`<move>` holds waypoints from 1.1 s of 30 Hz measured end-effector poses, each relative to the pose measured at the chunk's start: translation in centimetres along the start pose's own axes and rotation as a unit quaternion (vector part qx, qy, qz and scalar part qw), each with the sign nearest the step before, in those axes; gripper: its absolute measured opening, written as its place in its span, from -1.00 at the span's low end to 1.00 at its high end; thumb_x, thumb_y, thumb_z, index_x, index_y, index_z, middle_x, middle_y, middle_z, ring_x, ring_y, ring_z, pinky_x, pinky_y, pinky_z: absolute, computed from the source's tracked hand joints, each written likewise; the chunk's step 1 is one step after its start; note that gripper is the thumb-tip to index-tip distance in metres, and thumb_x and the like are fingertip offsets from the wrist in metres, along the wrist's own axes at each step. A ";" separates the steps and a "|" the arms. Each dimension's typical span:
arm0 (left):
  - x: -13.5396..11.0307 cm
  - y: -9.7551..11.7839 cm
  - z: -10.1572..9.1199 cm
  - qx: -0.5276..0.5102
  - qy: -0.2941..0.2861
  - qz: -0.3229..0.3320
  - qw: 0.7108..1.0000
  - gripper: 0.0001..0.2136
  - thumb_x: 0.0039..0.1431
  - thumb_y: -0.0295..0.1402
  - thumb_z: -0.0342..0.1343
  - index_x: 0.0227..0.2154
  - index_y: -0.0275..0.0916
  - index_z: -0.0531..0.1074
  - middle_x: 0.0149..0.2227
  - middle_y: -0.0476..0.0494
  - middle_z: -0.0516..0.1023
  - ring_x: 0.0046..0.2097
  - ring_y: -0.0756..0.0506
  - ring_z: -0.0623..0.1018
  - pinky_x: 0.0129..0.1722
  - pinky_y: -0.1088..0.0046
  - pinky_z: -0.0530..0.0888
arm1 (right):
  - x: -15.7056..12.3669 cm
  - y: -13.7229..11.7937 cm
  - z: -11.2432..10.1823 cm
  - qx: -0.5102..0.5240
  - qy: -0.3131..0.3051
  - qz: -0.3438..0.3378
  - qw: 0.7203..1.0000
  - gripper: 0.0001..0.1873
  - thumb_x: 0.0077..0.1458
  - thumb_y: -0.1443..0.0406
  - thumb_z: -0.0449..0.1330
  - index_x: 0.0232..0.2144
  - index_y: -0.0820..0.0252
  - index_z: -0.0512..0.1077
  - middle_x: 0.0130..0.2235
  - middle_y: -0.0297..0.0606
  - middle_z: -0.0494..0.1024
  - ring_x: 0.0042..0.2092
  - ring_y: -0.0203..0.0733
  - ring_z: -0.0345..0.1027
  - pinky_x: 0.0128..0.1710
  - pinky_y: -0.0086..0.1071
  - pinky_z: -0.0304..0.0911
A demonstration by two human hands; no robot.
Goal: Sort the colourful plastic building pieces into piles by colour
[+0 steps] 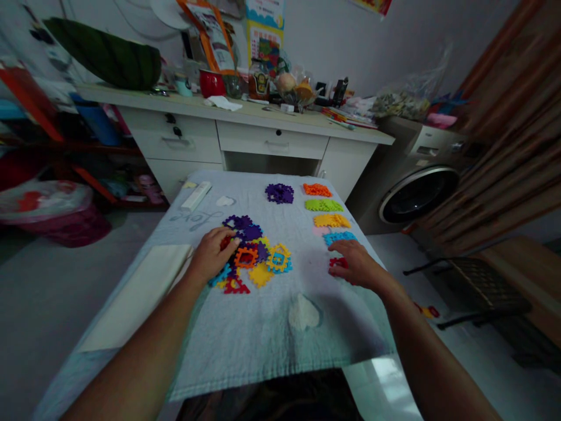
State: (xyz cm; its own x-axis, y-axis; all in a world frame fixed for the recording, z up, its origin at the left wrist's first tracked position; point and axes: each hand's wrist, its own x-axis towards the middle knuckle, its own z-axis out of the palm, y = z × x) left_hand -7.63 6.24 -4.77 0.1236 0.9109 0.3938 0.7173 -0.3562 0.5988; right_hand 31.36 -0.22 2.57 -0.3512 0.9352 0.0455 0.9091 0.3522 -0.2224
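My left hand [214, 252] is at the left side of a mixed pile of plastic interlocking pieces [260, 275], its fingers closed around a red interlocking piece [225, 242]. Orange, yellow, blue, purple and red pieces with toothed edges overlap in that pile, some solid and some with cut-out middles. Over on the right, my right hand [357, 264] has its thumb and fingers about another red interlocking piece [336, 263], low on the cloth. Just beyond that hand lies a blue row of pieces [339, 237], partly covered by the fingers.
Farther back are yellow pieces [332, 220], green pieces [324, 205], orange pieces [317, 189] and a purple heap [279, 193]. A white remote-like object [196, 196] and a folded white cloth [135, 295] lie left. Behind stand a cluttered desk [272, 140] and washing machine [407, 175].
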 end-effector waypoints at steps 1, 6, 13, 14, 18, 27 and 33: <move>0.0 0.1 0.0 -0.003 -0.001 -0.002 1.000 -0.62 0.16 -0.02 -0.02 -0.21 -0.21 0.47 -0.10 -0.21 0.50 0.02 -0.20 0.46 0.12 0.18 0.36 | 0.6 -0.9 -0.1 0.013 0.005 -0.014 1.000 -0.57 -0.02 0.24 0.30 -0.05 0.14 0.46 0.03 -0.11 0.49 0.06 0.04 0.32 0.08 -0.09 0.17; -0.1 0.2 0.0 -0.026 -0.007 -0.018 0.999 -0.62 0.16 -0.04 -0.02 -0.19 -0.22 0.47 -0.07 -0.21 0.48 0.03 -0.19 0.46 0.12 0.19 0.36 | 3.8 -6.4 1.3 0.091 -0.008 -0.102 0.991 -0.49 0.03 0.23 0.29 0.06 0.10 0.36 0.06 -0.13 0.45 0.06 -0.04 0.32 0.10 -0.11 0.18; 0.0 -0.2 0.3 -0.045 -0.005 -0.026 0.999 -0.62 0.17 -0.05 -0.02 -0.16 -0.22 0.46 -0.06 -0.20 0.47 0.03 -0.18 0.46 0.12 0.22 0.36 | 5.8 -9.4 5.3 0.095 -0.005 -0.122 0.988 -0.45 -0.02 0.23 0.31 0.04 0.25 0.36 -0.09 -0.09 0.46 -0.06 -0.07 0.33 -0.01 -0.21 0.23; 0.0 -0.2 0.3 -0.047 -0.006 -0.024 0.999 -0.62 0.18 -0.05 -0.02 -0.17 -0.22 0.46 -0.06 -0.20 0.47 0.03 -0.18 0.46 0.11 0.22 0.36 | 5.8 -9.3 5.5 0.099 0.002 -0.121 0.988 -0.49 -0.01 0.24 0.29 0.02 0.25 0.37 -0.11 -0.10 0.47 -0.08 -0.08 0.33 -0.02 -0.22 0.23; 0.0 0.0 0.2 -0.045 -0.008 -0.018 0.999 -0.63 0.18 -0.05 -0.02 -0.18 -0.21 0.47 -0.08 -0.18 0.49 0.00 -0.17 0.48 0.08 0.23 0.39 | 5.6 -8.9 4.9 0.143 0.025 -0.096 0.985 -0.59 0.06 0.27 0.21 -0.01 0.23 0.39 -0.08 -0.11 0.50 -0.07 -0.10 0.35 0.00 -0.25 0.22; 0.2 0.0 0.2 -0.038 -0.008 -0.019 0.999 -0.65 0.18 -0.07 -0.01 -0.19 -0.20 0.48 -0.08 -0.16 0.49 -0.01 -0.17 0.48 0.08 0.23 0.39 | 7.8 -6.0 3.7 0.197 -0.008 0.008 0.980 -0.65 0.28 0.29 -0.10 -0.38 0.24 0.43 -0.41 -0.25 0.50 -0.37 -0.25 0.34 -0.32 -0.42 0.15; 0.2 0.1 0.3 -0.037 -0.004 -0.019 0.999 -0.66 0.18 -0.07 -0.01 -0.20 -0.21 0.48 -0.08 -0.17 0.49 0.00 -0.17 0.49 0.08 0.23 0.39 | 8.5 -5.0 4.7 0.168 -0.010 0.085 0.982 -0.63 0.29 0.25 -0.09 -0.34 0.25 0.48 -0.40 -0.21 0.52 -0.36 -0.24 0.36 -0.30 -0.42 0.15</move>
State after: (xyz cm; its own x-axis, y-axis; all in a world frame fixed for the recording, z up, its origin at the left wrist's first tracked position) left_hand -7.35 6.41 -4.88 0.1040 0.9255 0.3642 0.6692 -0.3360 0.6628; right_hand 22.78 5.81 -0.51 -0.2089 0.9772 -0.0388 0.8308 0.1564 -0.5341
